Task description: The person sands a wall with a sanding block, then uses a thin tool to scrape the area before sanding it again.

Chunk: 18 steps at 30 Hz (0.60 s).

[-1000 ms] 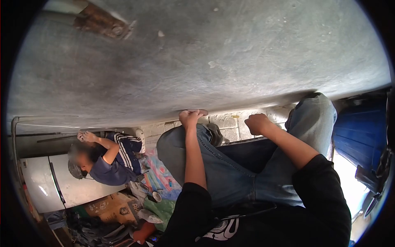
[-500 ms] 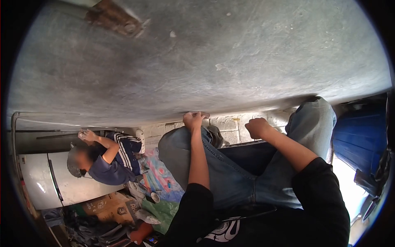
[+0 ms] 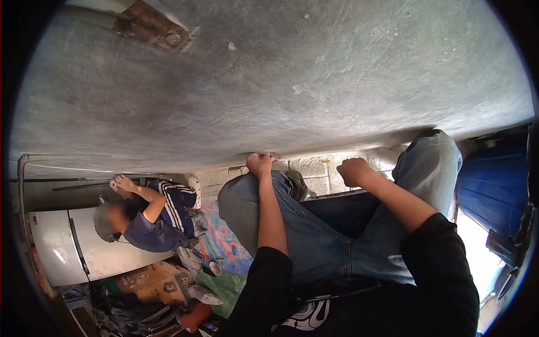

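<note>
A large grey panel (image 3: pixel 241 84) with scuffs and pale chips fills the upper part of the view. My left hand (image 3: pixel 259 164) is at the panel's lower edge, its fingers closed on a thin flat grey-brown piece (image 3: pixel 274 155) that lies against the surface. What the piece is made of is too small to tell. To the right, apart from the panel, my right hand (image 3: pixel 353 172) is curled into a fist above my thigh, and nothing shows in it.
At the left another person (image 3: pixel 157 224) sits with raised hands close to the same panel. Behind that person are a silver refrigerator (image 3: pixel 112 258) and a cardboard box (image 3: pixel 157 283). A rusty bracket (image 3: pixel 157 29) is fixed on the panel. Something blue (image 3: pixel 494 188) stands at the right.
My left hand has slid slightly left along the panel with the flat piece. My right fist stays nearly where it was. The view has shifted a little.
</note>
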Tool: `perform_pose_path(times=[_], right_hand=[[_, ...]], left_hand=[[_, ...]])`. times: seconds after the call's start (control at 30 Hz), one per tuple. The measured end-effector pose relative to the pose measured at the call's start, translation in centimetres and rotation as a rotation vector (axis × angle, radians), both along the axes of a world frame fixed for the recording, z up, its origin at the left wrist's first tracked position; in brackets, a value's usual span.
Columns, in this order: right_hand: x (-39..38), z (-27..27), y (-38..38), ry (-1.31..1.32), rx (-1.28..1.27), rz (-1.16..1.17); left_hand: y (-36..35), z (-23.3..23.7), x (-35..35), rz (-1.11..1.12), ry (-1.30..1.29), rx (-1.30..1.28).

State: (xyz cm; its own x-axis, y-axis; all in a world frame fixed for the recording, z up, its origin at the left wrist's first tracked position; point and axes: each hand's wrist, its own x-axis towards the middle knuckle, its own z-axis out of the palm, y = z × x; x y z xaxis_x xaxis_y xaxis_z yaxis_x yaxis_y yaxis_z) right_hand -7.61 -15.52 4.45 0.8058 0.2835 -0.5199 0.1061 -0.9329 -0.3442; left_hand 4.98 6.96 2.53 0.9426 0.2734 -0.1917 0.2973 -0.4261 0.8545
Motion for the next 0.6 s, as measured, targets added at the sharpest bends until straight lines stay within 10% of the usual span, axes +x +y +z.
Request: perform_pose_path(times=[0.17,0.6], right_hand=[[-0.1,0.9,-0.3,0.05,0.0,0.016],[0.2,0.0,0.3,0.019,-0.025,0.032]], left_hand=[[0.2,-0.8,0.3,-0.003,-0.115,-0.173],[-0.9,-1.5,-0.9,-0.111,-0.16,0.332]])
